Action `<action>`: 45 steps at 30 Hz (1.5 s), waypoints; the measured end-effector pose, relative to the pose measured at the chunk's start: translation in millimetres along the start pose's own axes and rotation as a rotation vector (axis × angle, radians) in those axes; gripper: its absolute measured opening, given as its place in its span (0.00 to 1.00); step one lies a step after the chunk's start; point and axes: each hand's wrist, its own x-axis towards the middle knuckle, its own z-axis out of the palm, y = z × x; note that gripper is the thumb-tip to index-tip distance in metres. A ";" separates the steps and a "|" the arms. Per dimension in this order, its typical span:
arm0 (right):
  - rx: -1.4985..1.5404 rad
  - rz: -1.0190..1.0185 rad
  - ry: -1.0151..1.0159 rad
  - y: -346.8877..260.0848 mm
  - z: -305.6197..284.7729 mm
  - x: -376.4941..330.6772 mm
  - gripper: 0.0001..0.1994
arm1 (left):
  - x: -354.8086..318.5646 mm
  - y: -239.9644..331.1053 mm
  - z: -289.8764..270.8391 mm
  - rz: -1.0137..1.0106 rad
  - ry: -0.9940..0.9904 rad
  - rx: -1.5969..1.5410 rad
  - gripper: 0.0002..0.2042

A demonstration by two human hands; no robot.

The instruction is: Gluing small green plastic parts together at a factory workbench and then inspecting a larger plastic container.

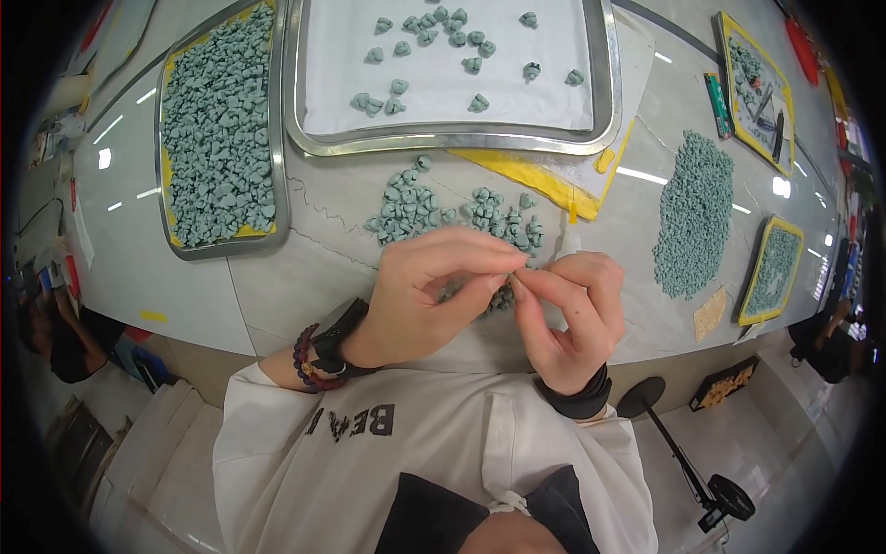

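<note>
My left hand and my right hand meet fingertip to fingertip over the table's near side. Thumb and index finger are pinched on each; whatever sits between them is too small and covered to make out. Just beyond the fingers lie loose heaps of small grey-green moulded pieces, and several more pieces show under and between the hands. A white squeeze bottle with a yellow tip is beside my right hand, partly hidden by it.
A metal tray lined in white holds scattered assembled pieces ahead. At left, another tray is full of grey-green parts. To the right are a heap of tiny parts, a green box, and yellow-edged trays. Other people work at both sides.
</note>
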 end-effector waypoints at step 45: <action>0.040 0.010 -0.263 27.9 -37.1 -12.6 0.35 | 11.7 -6.5 -36.2 0.283 0.087 0.975 0.13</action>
